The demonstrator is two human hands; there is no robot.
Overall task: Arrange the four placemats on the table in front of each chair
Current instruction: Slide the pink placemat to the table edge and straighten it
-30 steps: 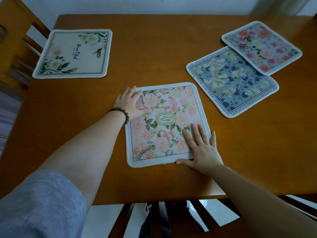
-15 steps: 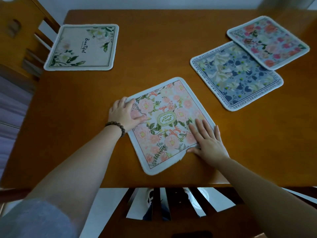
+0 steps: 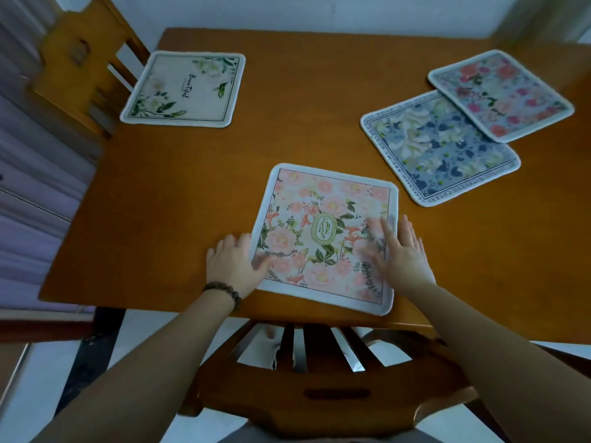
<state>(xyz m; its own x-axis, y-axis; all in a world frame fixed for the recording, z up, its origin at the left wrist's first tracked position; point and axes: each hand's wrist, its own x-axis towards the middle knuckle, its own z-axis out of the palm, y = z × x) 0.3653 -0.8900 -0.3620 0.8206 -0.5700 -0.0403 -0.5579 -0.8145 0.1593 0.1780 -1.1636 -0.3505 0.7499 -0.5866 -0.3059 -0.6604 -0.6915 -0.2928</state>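
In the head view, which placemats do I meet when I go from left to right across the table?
White mat → pink mat → blue mat → red-flowered mat, which overlaps the blue mat's far corner.

Light: dim and soft, with no hard shadows seen.
Glare: none seen on the orange-brown wooden table (image 3: 319, 91).
Blur: the right hand (image 3: 404, 254) is smeared by motion.
Edges: straight lines are bent by the wide lens.

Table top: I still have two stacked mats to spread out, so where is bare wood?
Bare: the middle, between the white mat, pink mat and blue mat; also the near-right edge. Crowded: far right, where the red-flowered mat overlaps the blue.
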